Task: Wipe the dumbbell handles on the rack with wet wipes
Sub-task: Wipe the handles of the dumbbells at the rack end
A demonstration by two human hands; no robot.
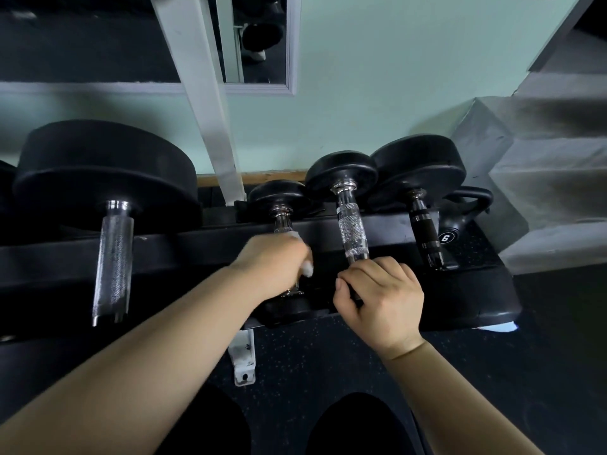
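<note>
Several black dumbbells lie across a black rack (197, 244). My left hand (272, 267) grips the chrome handle of a small dumbbell (279, 195) with a white wet wipe (307, 267) wrapped under the fingers; bits of the wipe show at the top and right of the hand. My right hand (377, 300) curls round the near end of the neighbouring dumbbell with a knurled chrome handle (351, 231). Its near head is hidden by the hand. A large dumbbell with a grey knurled handle (113, 261) lies at the left, and one with a black grip (425, 238) at the right.
A black kettlebell marked 6 (460, 218) stands at the rack's right end. A white slanted rack post (203, 103) rises behind, and its white foot (244, 359) is bolted to the dark speckled floor. Grey steps (542, 178) are at the right, a mirror (98, 44) above.
</note>
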